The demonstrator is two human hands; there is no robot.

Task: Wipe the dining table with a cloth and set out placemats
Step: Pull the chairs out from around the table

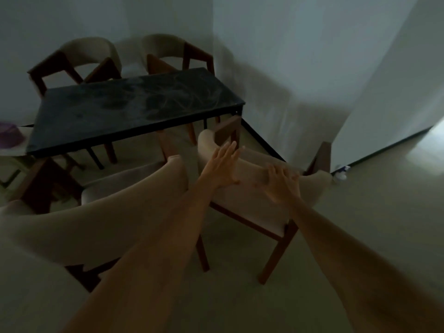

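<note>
**Both hands at the chair back, dark bench top bare of cloth and mats in view**

Left hand (pixel 222 164): fingers straight and spread, palm facing the curved beige backrest of the near right chair (pixel 249 188). Grip spread, holding nothing. Whether the palm actually touches the backrest, can't tell; the frame is dim and a bit blurred.

Right hand (pixel 282 182): laid over the top edge of the same backrest, fingers extended and slightly splayed across the upholstery. Grip flat on the chair, not wrapped round it as far as visible.

That chair has a brown wooden frame and stands at an angle, just off the bench's near right corner, with one armrest close under the corner.

Bench (pixel 134 111): long rectangular dark top, black metal legs, greyish smears and swirl marks across the surface. It sits in the room corner, its right end near the wall.

Near left chair (pixel 101 212): same beige upholstery, large in the foreground, tucked toward the bench's near long side, left forearm crossing in front of it.

Two far chairs on the far long side: far left chair (pixel 81 56) and far right chair (pixel 173 51), both close against the bench edge.

Purple bowl-like object (pixel 10 138) at the left frame edge, on a pale surface beside the bench's left end; too cropped to identify further.

Small white-and-blue item (pixel 341 173) on the floor (pixel 360 224) at the base of the right wall; too small to tell what it is.
</note>
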